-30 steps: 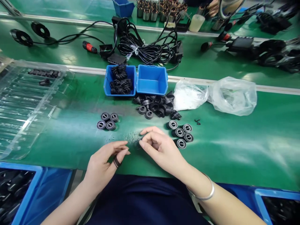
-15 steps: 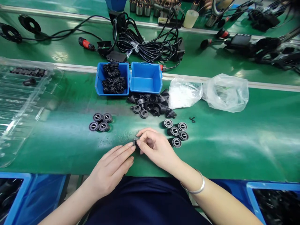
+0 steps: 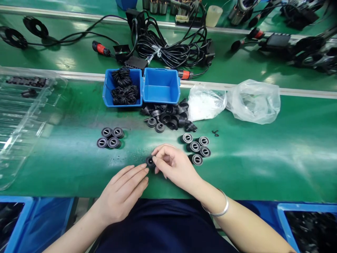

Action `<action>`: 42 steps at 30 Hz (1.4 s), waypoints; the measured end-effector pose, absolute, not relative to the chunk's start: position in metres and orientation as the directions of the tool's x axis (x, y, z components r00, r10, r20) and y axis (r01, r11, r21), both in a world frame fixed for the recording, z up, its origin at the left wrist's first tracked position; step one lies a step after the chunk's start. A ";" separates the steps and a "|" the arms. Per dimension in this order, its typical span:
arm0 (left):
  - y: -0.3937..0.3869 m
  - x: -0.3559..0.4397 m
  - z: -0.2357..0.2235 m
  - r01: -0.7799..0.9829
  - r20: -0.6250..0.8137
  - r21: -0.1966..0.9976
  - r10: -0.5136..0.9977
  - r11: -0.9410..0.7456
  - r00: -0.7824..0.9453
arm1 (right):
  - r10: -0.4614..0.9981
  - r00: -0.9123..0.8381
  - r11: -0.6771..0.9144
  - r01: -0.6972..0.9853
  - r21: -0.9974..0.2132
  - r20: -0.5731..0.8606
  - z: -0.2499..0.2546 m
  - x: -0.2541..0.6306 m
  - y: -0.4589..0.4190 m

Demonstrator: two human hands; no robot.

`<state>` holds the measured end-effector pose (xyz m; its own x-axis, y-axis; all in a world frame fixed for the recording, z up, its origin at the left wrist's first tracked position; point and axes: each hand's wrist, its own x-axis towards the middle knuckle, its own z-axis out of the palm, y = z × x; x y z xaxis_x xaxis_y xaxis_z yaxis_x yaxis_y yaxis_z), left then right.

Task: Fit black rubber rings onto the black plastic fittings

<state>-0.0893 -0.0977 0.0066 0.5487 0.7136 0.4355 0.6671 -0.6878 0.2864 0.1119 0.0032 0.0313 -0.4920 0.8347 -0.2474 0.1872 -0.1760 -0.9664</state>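
My right hand pinches a small black round cap against the green mat, thumb and fingers curled round it. My left hand lies with its fingers stretched out, and its fingertips touch the same cap from the left. Just right of my right hand sits a cluster of several finished black caps with pale rings. Another group of several black caps lies to the left. A heap of loose black caps is in front of two blue bins.
One blue bin holds black rubber rings; its neighbour looks empty. Two clear plastic bags lie to the right and clear plastic trays to the left. Black cables lie coiled beyond a rail. Blue crates flank my lap.
My left hand has gone from curled, with a black ring on one finger, to flat and stretched forward, its fingertips now meeting the cap. My right hand has lowered the cap onto the mat.
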 end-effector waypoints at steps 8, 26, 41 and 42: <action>-0.099 -0.090 0.005 0.699 0.469 0.273 0.726 -0.661 0.503 | 0.851 -0.482 -0.095 0.250 -0.964 -0.209 0.028 0.113 0.002; -0.093 -0.087 0.012 0.691 0.402 0.220 0.709 -0.689 0.580 | 0.827 -0.502 -0.115 0.292 -0.950 -0.254 0.027 0.112 0.006; -0.081 -0.093 0.017 0.654 0.308 0.221 0.688 -0.723 0.657 | 0.489 -0.653 -0.581 0.250 -0.774 -0.578 0.037 0.103 0.029; -0.080 -0.093 0.017 0.655 0.305 0.222 0.689 -0.723 0.657 | 0.482 -0.651 -0.590 0.254 -0.767 -0.587 0.037 0.102 0.029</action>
<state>-0.0927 -0.0801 0.0171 0.6574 0.6892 0.3048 0.6546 -0.7226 0.2221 0.1015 0.0295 0.0373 -0.6506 0.4823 -0.5866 0.2537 -0.5900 -0.7665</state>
